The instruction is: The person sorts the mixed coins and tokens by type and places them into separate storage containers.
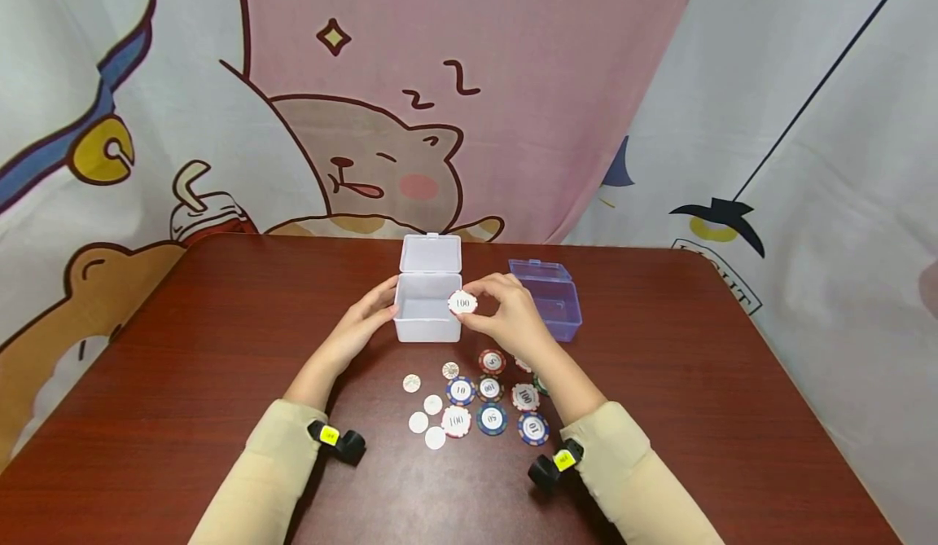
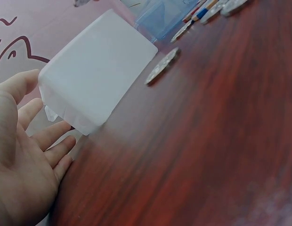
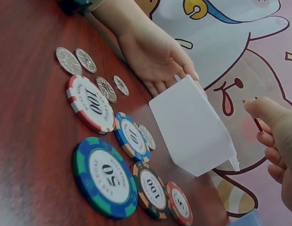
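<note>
At the white box (image 1: pixel 428 331), right fingers (image 1: pixel 493 283) pinching a 100 chip (image 1: pixel 462 303), left fingers (image 2: pixel 52 134) relaxed against the box

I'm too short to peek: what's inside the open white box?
In the white box, only pale floor and walls show. The 100 chip in the right hand hides a bit by its right edge.

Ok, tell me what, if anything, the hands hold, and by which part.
The right hand pinches a white 100 chip by its rim; the left hand touches the left side of the white box.
</note>
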Available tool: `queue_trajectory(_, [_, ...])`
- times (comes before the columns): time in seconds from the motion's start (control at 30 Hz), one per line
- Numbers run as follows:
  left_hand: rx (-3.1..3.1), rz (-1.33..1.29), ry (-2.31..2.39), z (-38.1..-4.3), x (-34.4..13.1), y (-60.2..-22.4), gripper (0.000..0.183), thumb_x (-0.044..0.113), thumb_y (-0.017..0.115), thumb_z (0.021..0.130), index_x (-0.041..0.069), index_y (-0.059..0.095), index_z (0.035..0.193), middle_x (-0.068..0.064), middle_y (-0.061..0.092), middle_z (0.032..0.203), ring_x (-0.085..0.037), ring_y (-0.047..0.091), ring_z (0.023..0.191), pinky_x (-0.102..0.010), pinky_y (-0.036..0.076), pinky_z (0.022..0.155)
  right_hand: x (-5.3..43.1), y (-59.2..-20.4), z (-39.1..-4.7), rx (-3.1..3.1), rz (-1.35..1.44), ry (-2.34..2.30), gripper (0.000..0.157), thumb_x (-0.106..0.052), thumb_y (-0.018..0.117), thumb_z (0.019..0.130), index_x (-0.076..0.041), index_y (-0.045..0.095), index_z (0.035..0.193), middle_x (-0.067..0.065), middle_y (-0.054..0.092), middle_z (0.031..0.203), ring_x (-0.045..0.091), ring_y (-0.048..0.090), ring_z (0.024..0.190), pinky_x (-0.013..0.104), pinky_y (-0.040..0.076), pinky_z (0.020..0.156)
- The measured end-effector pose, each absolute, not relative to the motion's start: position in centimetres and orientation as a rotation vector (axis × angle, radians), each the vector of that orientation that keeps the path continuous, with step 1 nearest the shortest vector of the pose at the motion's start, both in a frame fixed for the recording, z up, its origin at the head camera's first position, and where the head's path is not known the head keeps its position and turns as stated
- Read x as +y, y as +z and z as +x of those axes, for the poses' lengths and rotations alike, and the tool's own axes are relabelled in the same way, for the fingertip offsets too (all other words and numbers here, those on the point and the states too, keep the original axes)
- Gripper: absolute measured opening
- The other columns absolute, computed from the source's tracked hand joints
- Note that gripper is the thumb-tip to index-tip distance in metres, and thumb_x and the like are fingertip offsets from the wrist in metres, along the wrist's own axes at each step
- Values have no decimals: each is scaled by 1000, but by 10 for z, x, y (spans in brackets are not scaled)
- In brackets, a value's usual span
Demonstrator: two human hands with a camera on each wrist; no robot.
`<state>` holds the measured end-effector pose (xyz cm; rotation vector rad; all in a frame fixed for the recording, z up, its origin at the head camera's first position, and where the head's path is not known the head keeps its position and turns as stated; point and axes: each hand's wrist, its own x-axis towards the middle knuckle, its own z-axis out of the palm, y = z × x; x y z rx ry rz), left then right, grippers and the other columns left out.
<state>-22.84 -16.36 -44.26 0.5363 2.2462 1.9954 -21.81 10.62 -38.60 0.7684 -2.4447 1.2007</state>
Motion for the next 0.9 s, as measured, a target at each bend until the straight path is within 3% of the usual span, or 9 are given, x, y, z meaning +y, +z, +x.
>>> queue_trajectory(0.27, [2241,525,1990,-227,-164,-442,53,16,53,99,10,35,148,-20,42,143,-31,41,129,-49,26,106,95,-389,-229,-2478,744,1183,31,-18,84,73,-6,72,99,1,66,95,18,52,90,35,41,79])
queue_trajectory(0.9, [2258,529,1994,-228,-164,-443,53,15,54,98,9,36,148,-21,42,143,-32,40,130,-50,26,106,80,-397,-245,-2563,703,1178,35,-19,85,72,-4,72,101,4,67,97,25,52,91,35,42,79])
